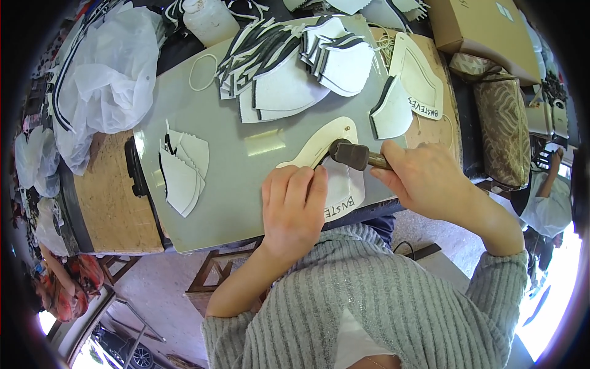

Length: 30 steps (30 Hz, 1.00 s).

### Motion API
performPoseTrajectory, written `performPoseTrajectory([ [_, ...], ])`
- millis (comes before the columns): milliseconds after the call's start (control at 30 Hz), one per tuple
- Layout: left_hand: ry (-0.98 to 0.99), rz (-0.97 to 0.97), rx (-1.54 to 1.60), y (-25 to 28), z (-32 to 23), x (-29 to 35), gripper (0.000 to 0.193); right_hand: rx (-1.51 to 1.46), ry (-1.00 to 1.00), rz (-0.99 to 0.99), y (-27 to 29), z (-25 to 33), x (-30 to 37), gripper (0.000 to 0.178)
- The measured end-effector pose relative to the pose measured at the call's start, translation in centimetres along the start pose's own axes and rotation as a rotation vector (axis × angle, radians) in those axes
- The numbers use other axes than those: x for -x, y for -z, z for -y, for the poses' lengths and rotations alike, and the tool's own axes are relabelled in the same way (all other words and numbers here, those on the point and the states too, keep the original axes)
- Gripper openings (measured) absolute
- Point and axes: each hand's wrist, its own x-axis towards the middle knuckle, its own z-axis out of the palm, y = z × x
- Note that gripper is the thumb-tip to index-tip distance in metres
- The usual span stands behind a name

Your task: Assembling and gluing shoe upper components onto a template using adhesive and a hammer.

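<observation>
My right hand (pixel 427 181) is closed round the handle of a hammer (pixel 353 155). The dark hammer head is over a cream curved template (pixel 332 132), which has a long cut-out and dark lettering. White shoe-upper pieces (pixel 339 181) with a dark edge show within and beside the template. My left hand (pixel 290 212) lies on the template's left part with its fingers extended and close together, pressing down. Its fingers hide part of the template. Whether the hammer head touches the work I cannot tell.
A grey board (pixel 224 184) covers much of the table. White dark-edged pieces lie in a large heap (pixel 289 86), a fanned stack (pixel 184 163) and singly (pixel 391 111). Another cream template (pixel 424 80) lies right. Around are plastic bags (pixel 110 74), a white bottle (pixel 209 21) and a cardboard box (pixel 485 37).
</observation>
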Motion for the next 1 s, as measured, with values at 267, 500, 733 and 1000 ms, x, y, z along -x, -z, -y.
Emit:
performPoseTrajectory([
  [267, 0.228, -0.008, 0.207, 0.6, -0.1, -0.3, 0.028, -0.023, -0.017, -0.001, -0.1, 0.1, 0.1, 0.033],
  [500, 0.066, 0.008, -0.006, 0.4, -0.2, -0.3, 0.025, -0.038, -0.033, 0.014, -0.1, -0.1, 0.0, 0.033],
  [733, 0.025, 0.011, -0.076, 0.1, -0.4, -0.3, 0.028, -0.047, 0.015, -0.102, 0.9, 1.3, 0.3, 0.032],
  [1000, 0.03, 0.013, -0.058, 0.3, -0.4, -0.3, 0.026, -0.051, -0.007, -0.024, 0.0, 0.9, 0.0, 0.033],
])
